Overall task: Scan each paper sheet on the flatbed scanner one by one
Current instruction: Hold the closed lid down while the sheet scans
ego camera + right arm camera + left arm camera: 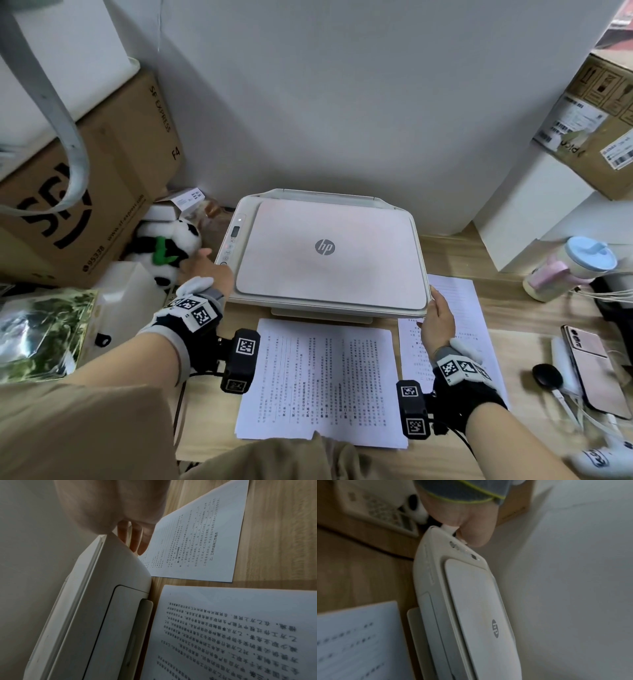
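A plain white wall (342, 102) rises behind a wooden desk (455, 260). Cardboard boxes (102, 192) stack up in the left corner, and a white block (527, 212) with another carton (596, 130) on top stands at the right. The light is soft and even.

A toy panda (168, 251) and a cardboard box (85, 192) are seen at the desk's (455, 260) left edge; a phone (594, 368) and a cup (570, 269) are placed at its right edge.

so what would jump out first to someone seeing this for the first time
The white printer with its lid shut sits mid-desk against the wall, the left hand at its button panel and the right hand at its front right corner. Two printed sheets lie on the desk, one in front, one to the right.
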